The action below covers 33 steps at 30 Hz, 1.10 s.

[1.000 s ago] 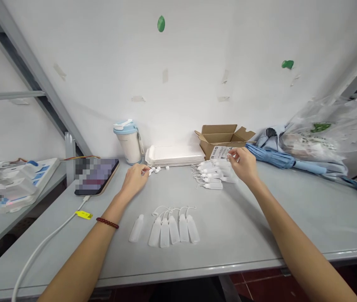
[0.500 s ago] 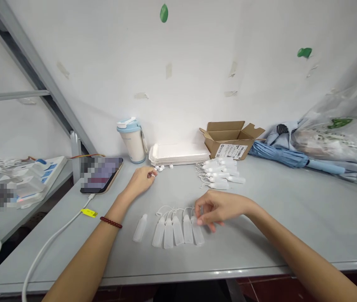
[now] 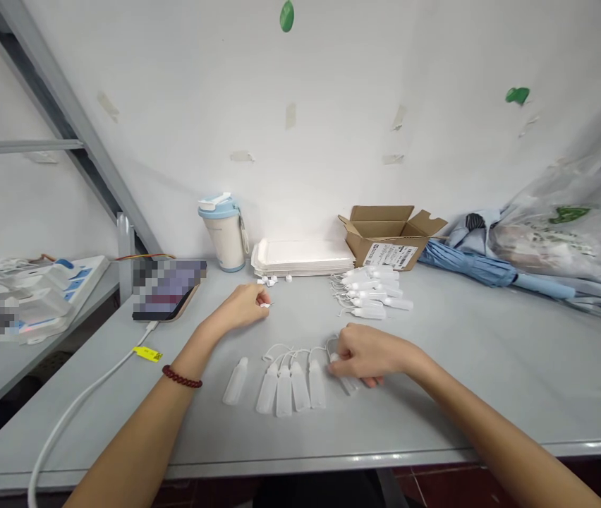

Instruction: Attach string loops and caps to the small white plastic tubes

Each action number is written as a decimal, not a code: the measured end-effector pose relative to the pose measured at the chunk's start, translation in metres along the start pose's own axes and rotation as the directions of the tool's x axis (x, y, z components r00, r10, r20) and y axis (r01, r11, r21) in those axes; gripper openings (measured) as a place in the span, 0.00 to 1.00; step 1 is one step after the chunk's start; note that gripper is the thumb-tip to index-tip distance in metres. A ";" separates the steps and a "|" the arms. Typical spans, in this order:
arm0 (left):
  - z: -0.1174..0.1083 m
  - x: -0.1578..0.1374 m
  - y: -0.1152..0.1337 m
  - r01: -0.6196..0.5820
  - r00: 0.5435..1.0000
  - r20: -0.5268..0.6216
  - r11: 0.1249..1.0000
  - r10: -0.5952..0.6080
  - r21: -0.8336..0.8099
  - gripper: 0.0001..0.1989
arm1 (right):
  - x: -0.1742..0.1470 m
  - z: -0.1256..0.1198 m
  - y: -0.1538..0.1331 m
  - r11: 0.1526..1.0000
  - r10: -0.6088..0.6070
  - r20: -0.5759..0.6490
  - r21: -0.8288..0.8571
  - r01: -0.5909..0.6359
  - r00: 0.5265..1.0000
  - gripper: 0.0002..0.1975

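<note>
My left hand [image 3: 247,305] pinches a small white needle tip [image 3: 265,305], its thin point jutting to the right. My right hand [image 3: 367,351] is closed around the upper part of a translucent squeeze bottle [image 3: 350,385]; fingers cover its neck, and a thin looped strap shows beside it. Left of that hand, several similar bottles [image 3: 299,386] lie in a row, with white straps at their necks. A separate bottle [image 3: 235,381] with no strap lies at the row's left. Behind my right hand is a pile of capped bottles [image 3: 372,293].
Small white pieces [image 3: 269,281] lie before a stack of white trays [image 3: 305,257]. A tumbler [image 3: 225,236], an open cardboard box [image 3: 393,240] and a folded blue umbrella [image 3: 470,264] line the wall. A phone [image 3: 168,293] with a white cable [image 3: 94,402] lies left.
My right hand has closed on the rightmost bottle and shifted it right, away from the row. My left hand has come back slightly from the small white pieces with a needle tip in its fingers.
</note>
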State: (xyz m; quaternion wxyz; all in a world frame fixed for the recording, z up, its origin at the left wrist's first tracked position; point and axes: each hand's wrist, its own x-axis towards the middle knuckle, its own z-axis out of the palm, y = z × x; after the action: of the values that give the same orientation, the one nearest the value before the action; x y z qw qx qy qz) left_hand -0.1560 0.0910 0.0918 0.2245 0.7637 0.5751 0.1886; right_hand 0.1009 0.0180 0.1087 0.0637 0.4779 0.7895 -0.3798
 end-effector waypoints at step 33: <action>0.018 -0.023 0.060 0.026 0.984 0.120 0.560 0.132 -0.828 0.13 | 0.022 0.003 -0.001 0.768 -0.172 -0.409 0.514 0.382 0.896 0.19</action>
State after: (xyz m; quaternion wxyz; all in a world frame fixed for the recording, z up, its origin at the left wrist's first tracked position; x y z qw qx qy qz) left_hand -0.1042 0.0526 0.1099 0.5978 0.5995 0.3752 0.3775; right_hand 0.0875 0.0313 0.0976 -0.2796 0.4082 0.6963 -0.5199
